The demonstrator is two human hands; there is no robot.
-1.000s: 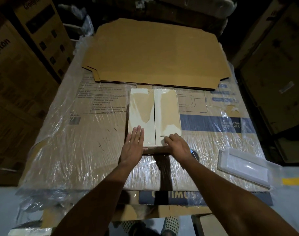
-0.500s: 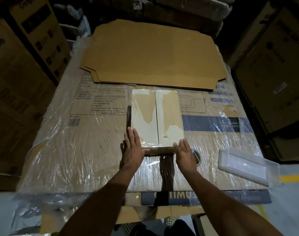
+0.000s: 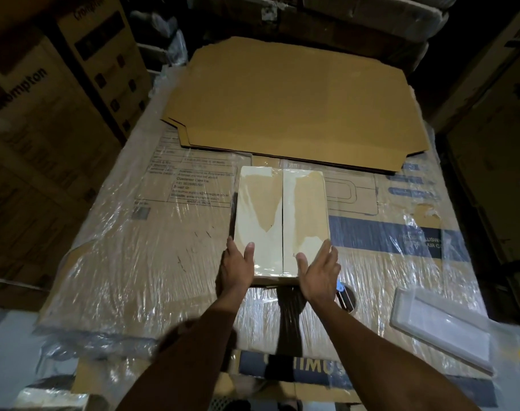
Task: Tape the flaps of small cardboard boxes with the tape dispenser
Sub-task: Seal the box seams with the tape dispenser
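The fingers of the left hand point(image 3: 236, 266) and of the right hand point(image 3: 319, 272) are curled around the near corners of the small cardboard box point(image 3: 281, 221), thumbs on its top face, so both hands are grasping it. The box lies at the centre of the frame on a big carton wrapped in plastic film point(image 3: 152, 262), which serves as the tabletop.

Its two top flaps are closed and meet along a middle seam. The top looks glossy, with pale patches, but I cannot tell if new tape already covers the seam. I judge that the flaps are folded and that the taping of this side is either just finished or still to do. The tape dispenser point(image 3: 344, 295) lies just beside the right wrist, untouched.

The long axis of the box runs from the bottom towards the top of the frame, and the seam follows it.
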